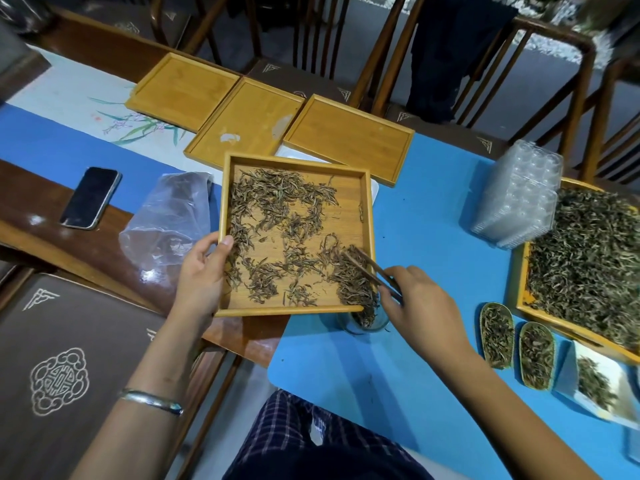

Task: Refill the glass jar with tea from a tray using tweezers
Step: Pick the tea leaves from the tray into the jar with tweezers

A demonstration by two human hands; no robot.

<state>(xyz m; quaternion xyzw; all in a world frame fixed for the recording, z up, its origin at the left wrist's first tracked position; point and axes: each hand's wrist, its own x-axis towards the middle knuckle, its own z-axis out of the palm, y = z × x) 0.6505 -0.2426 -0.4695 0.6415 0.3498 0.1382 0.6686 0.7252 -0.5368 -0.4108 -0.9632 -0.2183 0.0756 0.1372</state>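
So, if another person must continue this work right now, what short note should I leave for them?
Left hand: grips the left edge of the tea tray and holds it tilted, its near right corner over the glass jar.
Right hand: holds the tweezers, tips in the pile of tea at that corner.
Done: the jar, standing on the blue mat, already has some tea in it; how full is hard to tell.
Left: much tea is spread over the tray. Keep sweeping it to the corner and into the jar.
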